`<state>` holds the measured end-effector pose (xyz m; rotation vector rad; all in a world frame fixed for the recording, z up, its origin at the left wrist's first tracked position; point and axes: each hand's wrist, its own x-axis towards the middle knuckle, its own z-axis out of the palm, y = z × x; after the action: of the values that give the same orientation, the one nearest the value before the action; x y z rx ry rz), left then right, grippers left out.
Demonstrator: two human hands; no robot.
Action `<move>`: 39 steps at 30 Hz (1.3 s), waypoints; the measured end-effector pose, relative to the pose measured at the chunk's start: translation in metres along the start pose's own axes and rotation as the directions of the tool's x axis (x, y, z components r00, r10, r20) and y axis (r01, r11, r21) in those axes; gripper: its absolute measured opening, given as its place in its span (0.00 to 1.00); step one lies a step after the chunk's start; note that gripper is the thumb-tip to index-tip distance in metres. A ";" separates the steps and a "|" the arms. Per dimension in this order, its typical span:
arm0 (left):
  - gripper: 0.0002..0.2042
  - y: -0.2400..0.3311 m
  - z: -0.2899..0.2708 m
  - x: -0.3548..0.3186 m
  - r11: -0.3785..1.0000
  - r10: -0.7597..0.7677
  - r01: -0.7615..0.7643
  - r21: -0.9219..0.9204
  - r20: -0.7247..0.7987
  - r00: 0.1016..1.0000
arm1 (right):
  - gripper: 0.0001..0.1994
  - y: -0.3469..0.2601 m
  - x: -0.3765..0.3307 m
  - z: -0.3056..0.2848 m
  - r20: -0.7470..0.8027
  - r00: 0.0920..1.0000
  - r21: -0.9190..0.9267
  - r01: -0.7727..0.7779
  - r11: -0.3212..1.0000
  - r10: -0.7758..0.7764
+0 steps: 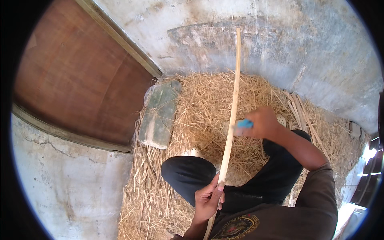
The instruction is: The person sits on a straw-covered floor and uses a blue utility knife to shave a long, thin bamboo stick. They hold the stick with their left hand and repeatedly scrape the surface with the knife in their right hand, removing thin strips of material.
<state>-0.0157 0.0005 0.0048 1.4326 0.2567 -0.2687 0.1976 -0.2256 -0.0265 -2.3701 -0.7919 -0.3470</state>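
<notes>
Above straw (204, 94), left fingers (217, 193) clasp a strip (229, 150); right fingers (256, 119) probably a blurred tool (245, 124).

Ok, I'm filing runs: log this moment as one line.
left hand: holds pale strip; right hand: holds blue object, blurred; straw: below

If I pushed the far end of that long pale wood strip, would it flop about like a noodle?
Probably not: the long pale strip shows only a slight curve beyond the left grip, so it seems fairly stiff. Its far end might wobble, since nothing visible props it up. It looks narrow, so it is likely light for its length.
</notes>
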 end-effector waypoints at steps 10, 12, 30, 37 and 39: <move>0.19 -0.015 -0.009 0.001 0.936 0.001 0.031 -0.351 0.091 0.996 | 0.30 -0.016 -0.005 0.019 0.003 0.996 0.008 0.088 0.996 -0.088; 0.19 -0.008 -0.002 0.006 0.860 0.009 0.065 -0.506 0.143 0.990 | 0.34 -0.008 0.006 0.014 0.055 0.998 -0.028 0.017 0.999 -0.015; 0.18 -0.009 -0.010 0.011 0.931 0.011 0.022 -0.365 0.090 0.996 | 0.34 -0.003 0.021 0.013 -0.007 0.992 -0.176 0.126 0.976 -0.129; 0.18 -0.015 -0.011 0.008 0.924 0.032 0.015 -0.381 0.117 0.993 | 0.34 -0.012 0.015 0.003 0.059 0.996 -0.164 0.079 0.983 -0.071; 0.19 -0.016 -0.011 0.007 0.935 0.032 0.009 -0.354 0.110 0.993 | 0.34 -0.001 0.019 0.015 -0.020 0.996 -0.151 0.088 0.985 -0.092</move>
<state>-0.0141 0.0093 -0.0136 1.0572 0.1913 -0.2783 0.2122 -0.2071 -0.0295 -2.4678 -0.8900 -0.4909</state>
